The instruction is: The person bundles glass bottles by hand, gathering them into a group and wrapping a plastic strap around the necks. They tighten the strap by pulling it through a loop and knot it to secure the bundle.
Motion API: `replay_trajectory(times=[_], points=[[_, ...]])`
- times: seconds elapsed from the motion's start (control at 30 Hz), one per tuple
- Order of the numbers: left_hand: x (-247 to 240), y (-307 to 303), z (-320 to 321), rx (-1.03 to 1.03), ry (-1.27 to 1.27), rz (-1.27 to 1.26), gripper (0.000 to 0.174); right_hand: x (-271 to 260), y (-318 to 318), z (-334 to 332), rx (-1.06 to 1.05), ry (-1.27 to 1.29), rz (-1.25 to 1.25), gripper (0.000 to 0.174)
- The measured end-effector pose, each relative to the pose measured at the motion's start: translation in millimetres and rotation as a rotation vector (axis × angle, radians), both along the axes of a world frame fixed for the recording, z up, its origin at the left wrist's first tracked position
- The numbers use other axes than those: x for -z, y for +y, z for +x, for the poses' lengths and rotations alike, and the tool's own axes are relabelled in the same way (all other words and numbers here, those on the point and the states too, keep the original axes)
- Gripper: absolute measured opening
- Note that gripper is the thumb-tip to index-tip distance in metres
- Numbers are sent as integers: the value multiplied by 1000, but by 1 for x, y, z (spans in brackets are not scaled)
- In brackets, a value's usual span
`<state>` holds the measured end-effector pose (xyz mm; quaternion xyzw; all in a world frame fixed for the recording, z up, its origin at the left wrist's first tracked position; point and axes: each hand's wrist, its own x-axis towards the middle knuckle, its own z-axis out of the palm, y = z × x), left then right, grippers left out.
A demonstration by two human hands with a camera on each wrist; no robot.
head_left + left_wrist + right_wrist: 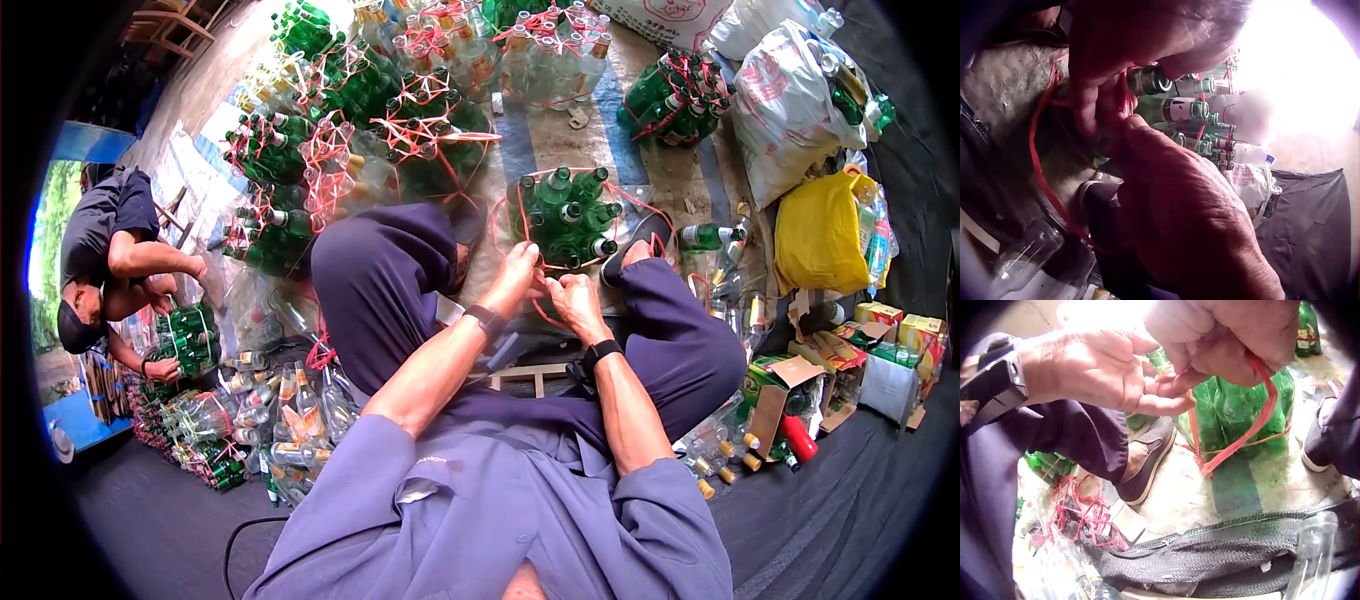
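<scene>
A cluster of green glass bottles (568,228) stands upright on the floor between the person's feet, circled by red plastic string (1259,420). At the near side of the cluster, both hands meet close beside a bottle neck (1150,80). The left hand (514,282) pinches the string there, its palm turned partly up in the right wrist view. Right against it, the right hand (577,303) holds the string between thumb and fingers, and a length of it hangs down from this hand. The fingers partly hide the string where they meet.
Tied bundles of bottles (430,125) stand ahead and to the left. Loose clear bottles (300,410) lie at the left, near another person (120,230) handling green bottles. On the right are a yellow bag (815,235), a white sack (785,110) and cartons (790,385).
</scene>
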<state>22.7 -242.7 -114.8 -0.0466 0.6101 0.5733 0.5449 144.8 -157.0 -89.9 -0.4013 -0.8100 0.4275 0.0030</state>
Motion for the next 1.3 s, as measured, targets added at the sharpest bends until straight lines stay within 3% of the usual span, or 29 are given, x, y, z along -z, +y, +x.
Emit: replay_trajectory(times=[0.2, 0.3, 0.47, 0.57, 0.6, 0.67, 0.8, 0.87, 1.0, 1.2, 1.27, 1.3], points=[[5, 1, -2, -51, -61, 50, 42, -21, 7, 0, -84, -29, 48, 40], [12, 1, -2, -65, -92, 68, 42, -13, 19, 3, 23, 2, -5, 37], [10, 7, 6, -128, -122, 26, 54, -18, 31, 5, -43, -66, 16, 37], [19, 7, 7, -102, -85, 1, 57, -21, 34, 6, -75, -133, 228, 40], [14, 8, 9, -105, -89, 1, 57, -20, 35, 6, -78, -136, 229, 40], [-4, 10, 14, -166, -23, 4, 39, -17, 37, 4, -38, -131, 327, 43], [-6, 9, 13, -190, -30, 6, 39, -27, 33, -6, -93, -212, 355, 38], [-3, 7, 11, -168, -72, 54, 55, -24, 31, -12, -160, -187, 340, 38], [-10, 5, 8, -123, -31, 20, 48, -9, 40, -19, -249, -196, 274, 41], [-6, 5, 5, -89, 42, -16, 36, 7, 49, -27, -313, -189, 253, 32], [-11, 5, 3, -115, 61, -33, 35, 1, 47, -30, -339, -148, 345, 16], [-11, 5, 3, -117, 60, -35, 35, -1, 49, -33, -386, -200, 309, 16]])
